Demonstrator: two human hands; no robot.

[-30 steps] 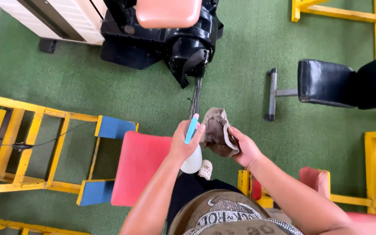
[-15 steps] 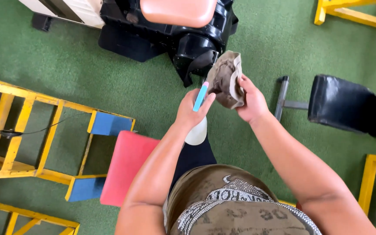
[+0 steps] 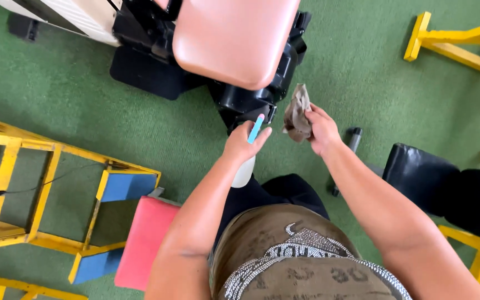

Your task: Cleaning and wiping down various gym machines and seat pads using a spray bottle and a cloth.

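- Gripping a white spray bottle (image 3: 244,169), the left hand (image 3: 241,145) is wrapping its fingers around the neck, with the blue trigger (image 3: 255,128) sticking up past the fingertips and the bottle's body hanging below the palm.
- Clenching a crumpled brown cloth (image 3: 296,114), the right hand (image 3: 322,131) is pinching it between thumb and fingers, just beside the bottle's trigger but not touching it.
- Both forearms are reaching forward from the body, over a brown shirt with silver studs (image 3: 301,261) and dark trousers, the hands hovering close together above the floor.
- Green carpet-like flooring (image 3: 56,89) is covering the whole room in view.
- Nearest on the left, a red padded seat (image 3: 143,244) is lying next to a yellow metal frame (image 3: 40,189) carrying blue pads (image 3: 126,185).
- On the right, a black padded bench (image 3: 418,178) is standing on a grey bar, with more yellow framing (image 3: 456,41) beyond it.
- Farther ahead, just past the hands, a black machine base (image 3: 251,100) is carrying a large pink padded seat (image 3: 231,36); the cloth is hanging just in front of it.
- A white slatted casing (image 3: 73,19) is sitting at the far left edge.
- How full the bottle is cannot be told.
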